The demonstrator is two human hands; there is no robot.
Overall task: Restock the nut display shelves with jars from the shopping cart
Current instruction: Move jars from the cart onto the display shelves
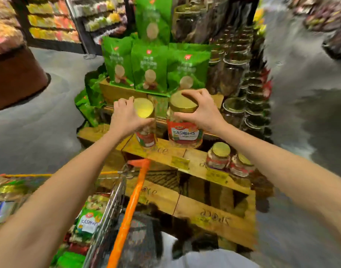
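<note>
Past the wire shopping cart (115, 200), grips with the left hand (125, 115) the neck of one round clear jar (146, 136) and with the right hand (200, 111) the smooth gold lid of a second jar (185, 134), both at the front edge of the rough wooden shelf (165, 153), so could topple off if let go unevenly, below glossy green pouches (150, 70).

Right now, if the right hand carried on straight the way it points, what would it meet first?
Probably the green bags on the step behind; the right hand grips the cashew jar by its lid. Depth is unclear.
</note>
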